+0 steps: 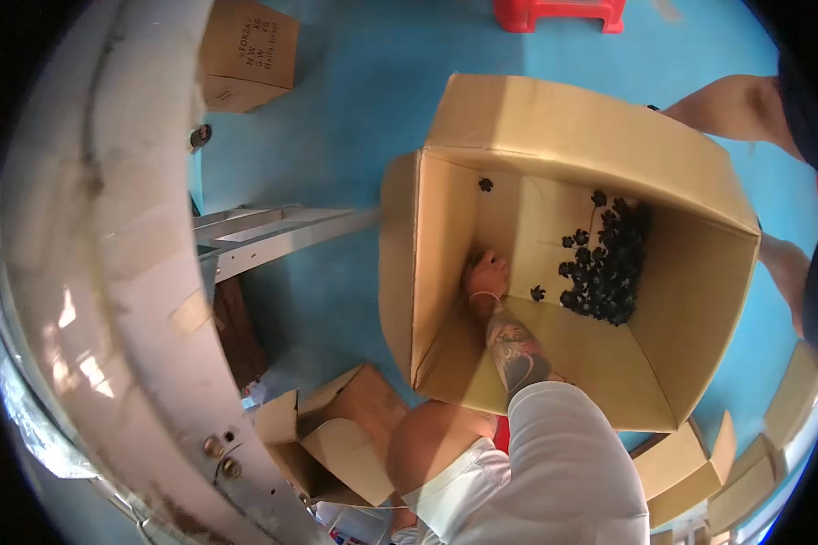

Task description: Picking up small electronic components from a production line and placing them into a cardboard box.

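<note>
My right hand (488,275) reaches down into a large open cardboard box (586,118), close to its left inner wall. The fingers are curled, with something dark at their tips that I cannot make out. A dense cluster of small black flower-shaped pieces (613,263) lies on the box bottom toward the right wall. One loose black piece (537,293) rests between my hand and the cluster, and a second single piece (486,184) lies near the far left corner. My left hand does not show.
A white-grey metal machine frame (136,272) rises at the left, with a metal bar (291,238) beside the box. Open cartons (350,445) stand at the lower left and lower right. A closed carton (250,54) and red stool (563,11) are farther off. Another person's bare leg (736,107) shows at right.
</note>
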The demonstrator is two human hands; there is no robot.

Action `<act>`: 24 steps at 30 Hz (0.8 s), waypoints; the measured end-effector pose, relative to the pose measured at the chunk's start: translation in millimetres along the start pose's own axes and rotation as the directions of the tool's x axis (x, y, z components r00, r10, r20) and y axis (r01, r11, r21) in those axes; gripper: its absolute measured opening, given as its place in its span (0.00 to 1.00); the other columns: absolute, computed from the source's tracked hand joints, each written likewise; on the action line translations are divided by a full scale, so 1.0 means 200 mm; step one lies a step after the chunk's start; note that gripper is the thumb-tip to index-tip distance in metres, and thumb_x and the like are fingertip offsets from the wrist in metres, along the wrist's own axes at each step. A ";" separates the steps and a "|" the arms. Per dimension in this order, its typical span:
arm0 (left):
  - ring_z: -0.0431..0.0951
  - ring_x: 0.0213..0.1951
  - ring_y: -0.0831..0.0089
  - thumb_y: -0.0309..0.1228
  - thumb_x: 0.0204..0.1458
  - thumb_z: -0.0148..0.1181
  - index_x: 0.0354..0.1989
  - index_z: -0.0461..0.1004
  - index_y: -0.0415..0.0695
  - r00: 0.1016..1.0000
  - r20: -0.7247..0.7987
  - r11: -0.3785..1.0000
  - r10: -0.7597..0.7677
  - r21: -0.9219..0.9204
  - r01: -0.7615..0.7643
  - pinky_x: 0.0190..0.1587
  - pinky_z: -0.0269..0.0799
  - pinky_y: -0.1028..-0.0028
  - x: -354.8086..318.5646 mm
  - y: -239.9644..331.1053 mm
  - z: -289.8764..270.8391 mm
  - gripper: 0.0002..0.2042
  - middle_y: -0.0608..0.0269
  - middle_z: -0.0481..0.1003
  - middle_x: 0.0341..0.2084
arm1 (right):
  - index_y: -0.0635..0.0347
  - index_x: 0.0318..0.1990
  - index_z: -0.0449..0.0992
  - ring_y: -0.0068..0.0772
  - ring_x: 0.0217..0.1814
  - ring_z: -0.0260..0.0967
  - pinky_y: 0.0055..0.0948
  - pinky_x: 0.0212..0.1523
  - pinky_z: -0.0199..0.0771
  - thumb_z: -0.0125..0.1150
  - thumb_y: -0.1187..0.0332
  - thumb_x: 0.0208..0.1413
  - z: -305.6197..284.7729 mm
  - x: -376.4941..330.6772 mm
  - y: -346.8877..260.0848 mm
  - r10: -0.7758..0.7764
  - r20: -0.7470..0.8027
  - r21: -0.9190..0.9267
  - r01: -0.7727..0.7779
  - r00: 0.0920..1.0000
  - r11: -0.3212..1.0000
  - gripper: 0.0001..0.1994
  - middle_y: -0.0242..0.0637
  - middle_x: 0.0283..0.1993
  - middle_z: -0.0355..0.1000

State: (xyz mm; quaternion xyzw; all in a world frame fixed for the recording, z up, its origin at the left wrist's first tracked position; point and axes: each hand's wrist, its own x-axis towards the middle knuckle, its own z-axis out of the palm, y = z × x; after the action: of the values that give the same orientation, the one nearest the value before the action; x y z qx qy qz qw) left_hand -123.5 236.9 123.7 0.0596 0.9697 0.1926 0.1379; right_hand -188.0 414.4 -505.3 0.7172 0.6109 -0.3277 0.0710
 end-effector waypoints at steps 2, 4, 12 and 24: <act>0.73 0.42 0.65 0.13 0.36 0.65 0.73 0.46 0.57 0.941 -0.220 0.925 -0.259 -0.336 0.176 0.37 0.76 0.67 0.05 0.15 0.10 0.53 0.55 0.67 0.55 | 0.55 0.54 0.65 0.60 0.54 0.68 0.54 0.49 0.73 0.62 0.51 0.51 0.00 -0.04 -0.02 -0.003 0.045 0.032 0.001 0.999 0.999 0.27 0.55 0.48 0.68; 0.74 0.42 0.63 0.13 0.35 0.66 0.72 0.49 0.53 0.915 0.111 0.862 0.388 0.306 -0.403 0.37 0.76 0.67 0.10 0.06 0.00 0.51 0.52 0.67 0.56 | 0.56 0.56 0.65 0.61 0.55 0.67 0.55 0.51 0.72 0.62 0.51 0.50 0.00 -0.04 0.02 -0.005 0.078 0.061 0.000 0.997 0.998 0.29 0.58 0.49 0.67; 0.72 0.50 0.60 0.13 0.36 0.67 0.69 0.57 0.44 0.685 0.154 0.500 0.712 0.574 -0.649 0.44 0.75 0.63 0.17 -0.01 0.01 0.45 0.46 0.63 0.60 | 0.57 0.64 0.62 0.64 0.61 0.61 0.50 0.62 0.62 0.63 0.55 0.49 0.03 -0.02 0.19 -0.053 0.160 0.426 -0.020 0.986 0.904 0.35 0.63 0.56 0.66; 0.70 0.56 0.43 0.15 0.41 0.66 0.49 0.79 0.49 0.765 0.272 0.620 0.584 0.458 -0.637 0.46 0.75 0.58 0.13 0.16 0.02 0.24 0.33 0.53 0.65 | 0.59 0.48 0.78 0.54 0.47 0.76 0.46 0.50 0.75 0.59 0.65 0.48 0.23 0.02 0.45 -0.137 0.374 0.276 0.030 0.917 0.961 0.18 0.51 0.44 0.78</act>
State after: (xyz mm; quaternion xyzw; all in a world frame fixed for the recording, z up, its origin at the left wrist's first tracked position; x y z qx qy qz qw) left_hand -144.7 272.2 125.6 0.4299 0.8972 -0.0479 0.0890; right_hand -122.0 372.5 -571.2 0.6137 0.5656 -0.5450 0.0806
